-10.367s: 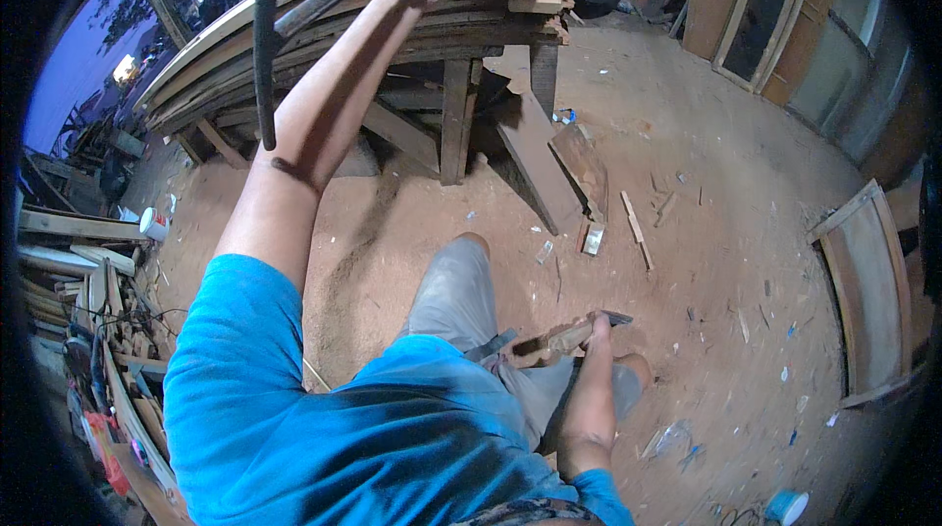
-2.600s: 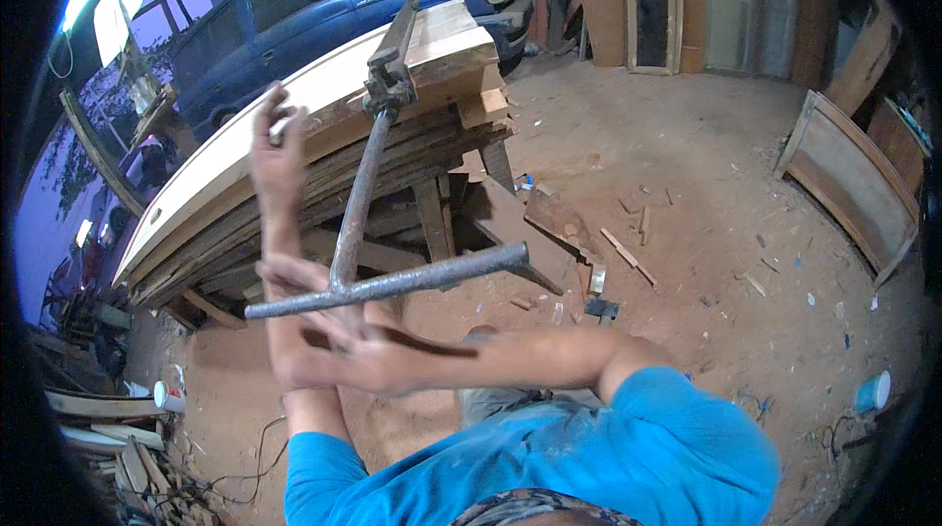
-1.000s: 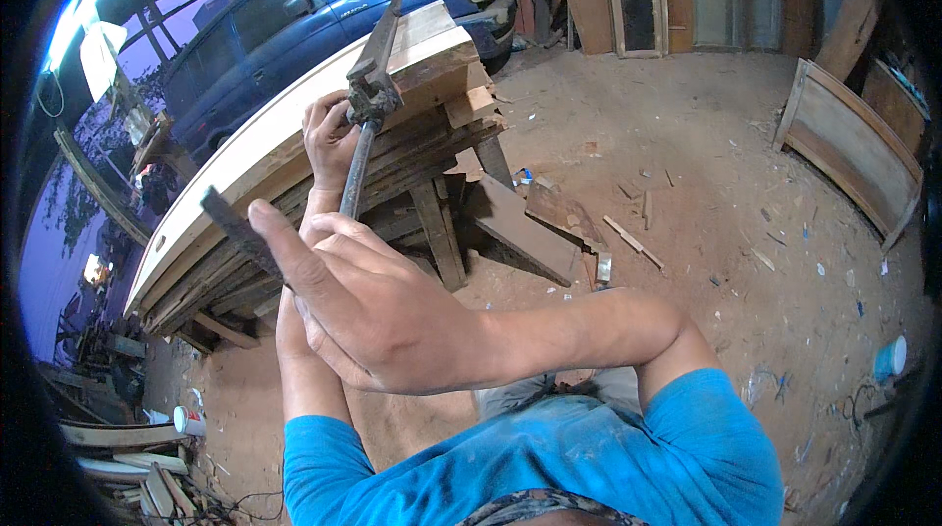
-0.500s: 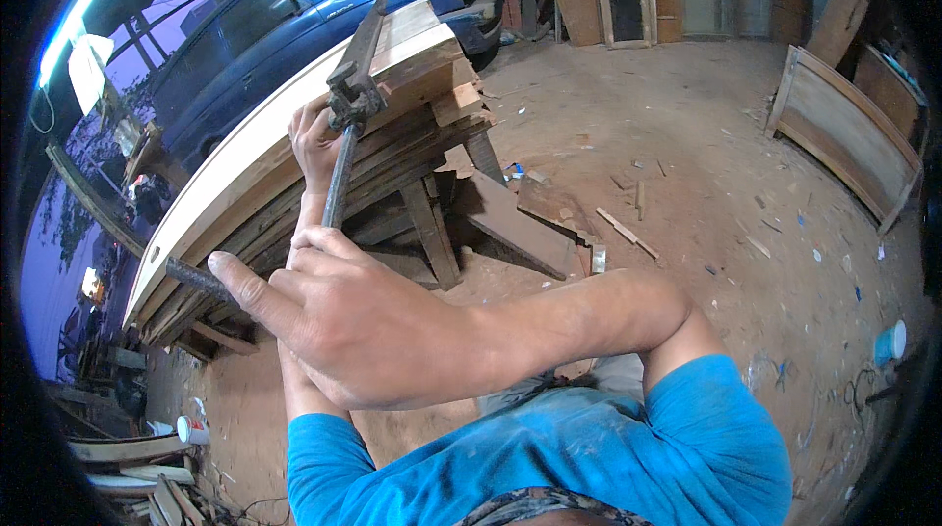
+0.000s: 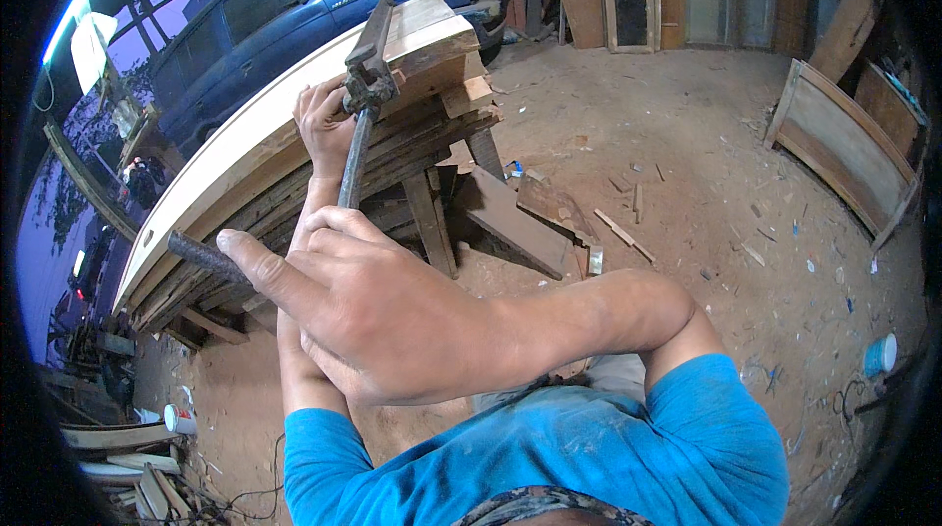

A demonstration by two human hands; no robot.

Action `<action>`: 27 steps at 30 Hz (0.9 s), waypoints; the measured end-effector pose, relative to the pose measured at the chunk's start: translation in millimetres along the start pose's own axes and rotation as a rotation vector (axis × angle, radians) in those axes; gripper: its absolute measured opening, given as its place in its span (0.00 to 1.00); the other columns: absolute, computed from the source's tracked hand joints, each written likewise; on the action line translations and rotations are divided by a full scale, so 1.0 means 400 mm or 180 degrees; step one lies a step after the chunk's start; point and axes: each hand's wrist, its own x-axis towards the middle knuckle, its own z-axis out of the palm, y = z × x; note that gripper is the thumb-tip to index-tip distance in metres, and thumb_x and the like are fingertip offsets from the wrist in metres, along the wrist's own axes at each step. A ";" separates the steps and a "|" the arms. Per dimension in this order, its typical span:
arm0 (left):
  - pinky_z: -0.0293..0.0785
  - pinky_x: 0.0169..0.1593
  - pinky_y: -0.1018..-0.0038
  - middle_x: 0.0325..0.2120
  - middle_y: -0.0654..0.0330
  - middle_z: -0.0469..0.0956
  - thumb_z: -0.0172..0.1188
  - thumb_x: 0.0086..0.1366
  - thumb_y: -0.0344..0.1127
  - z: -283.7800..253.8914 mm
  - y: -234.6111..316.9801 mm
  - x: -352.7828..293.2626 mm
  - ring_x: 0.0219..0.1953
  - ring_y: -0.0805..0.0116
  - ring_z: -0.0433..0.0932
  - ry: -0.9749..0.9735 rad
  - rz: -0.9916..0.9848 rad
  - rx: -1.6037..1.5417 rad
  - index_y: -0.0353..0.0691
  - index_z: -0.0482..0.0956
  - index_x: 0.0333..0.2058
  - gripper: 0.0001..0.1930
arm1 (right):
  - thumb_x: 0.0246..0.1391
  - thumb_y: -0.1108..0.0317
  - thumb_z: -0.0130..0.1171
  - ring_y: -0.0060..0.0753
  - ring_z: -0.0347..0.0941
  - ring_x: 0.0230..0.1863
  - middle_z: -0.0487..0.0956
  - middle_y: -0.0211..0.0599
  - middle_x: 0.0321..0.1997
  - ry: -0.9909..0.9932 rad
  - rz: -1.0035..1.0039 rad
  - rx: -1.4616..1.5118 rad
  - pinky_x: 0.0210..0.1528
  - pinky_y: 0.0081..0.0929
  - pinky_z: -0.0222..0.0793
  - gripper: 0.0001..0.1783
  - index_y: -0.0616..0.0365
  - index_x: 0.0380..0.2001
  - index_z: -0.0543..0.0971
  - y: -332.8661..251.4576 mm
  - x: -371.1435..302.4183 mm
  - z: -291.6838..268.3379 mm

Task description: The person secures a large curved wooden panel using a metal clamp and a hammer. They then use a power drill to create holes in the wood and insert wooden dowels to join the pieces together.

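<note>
A long metal bar clamp (image 5: 371, 45) lies across the right end of a stack of long boards (image 5: 245, 133), the top one pale. Its threaded screw rod (image 5: 355, 158) runs down toward me. My left hand (image 5: 326, 119) is closed by the clamp's jaw at the edge of the boards, fingers curled against it; part of the grip is hidden. My right hand (image 5: 368, 305) wraps the clamp's crossbar handle (image 5: 201, 256) at the near end of the screw. One end of the handle sticks out to the left past my extended thumb. My right forearm passes over the left one.
Wooden trestle legs (image 5: 429, 222) support the boards, with offcuts (image 5: 520, 222) underneath. A blue car (image 5: 294, 26) stands behind. Wood scraps (image 5: 625, 235) litter the dirt floor. A framed panel (image 5: 844, 143) leans at right; a white tub (image 5: 180, 418) and wood pieces lie lower left.
The view has shifted slightly. My right hand and the handle sit a little higher and further right in the picture. Both hands keep the same hold.
</note>
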 end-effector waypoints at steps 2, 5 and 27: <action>0.65 0.61 0.63 0.44 0.67 0.86 0.74 0.52 0.39 0.009 0.003 -0.001 0.49 0.60 0.78 0.0138 0.0027 0.0071 0.43 0.88 0.36 0.13 | 0.53 0.74 0.62 0.57 0.76 0.45 0.78 0.56 0.38 0.0053 0.0022 0.0168 0.64 0.56 0.63 0.49 0.77 0.74 0.52 -0.001 -0.001 0.003; 0.65 0.62 0.63 0.44 0.67 0.86 0.74 0.52 0.39 0.016 0.004 -0.002 0.50 0.62 0.79 0.0212 0.0054 0.0065 0.43 0.87 0.36 0.13 | 0.52 0.74 0.62 0.55 0.75 0.47 0.78 0.53 0.37 0.0239 0.0075 0.0214 0.63 0.56 0.62 0.50 0.75 0.75 0.51 -0.007 -0.003 0.005; 0.64 0.64 0.61 0.48 0.71 0.86 0.72 0.49 0.30 -0.025 0.043 0.003 0.54 0.64 0.78 0.0157 -0.0103 -0.0032 0.51 0.86 0.40 0.17 | 0.53 0.58 0.53 0.40 0.64 0.75 0.70 0.38 0.72 -0.1300 -0.1606 -0.3175 0.79 0.54 0.58 0.28 0.55 0.55 0.83 -0.092 0.110 -0.163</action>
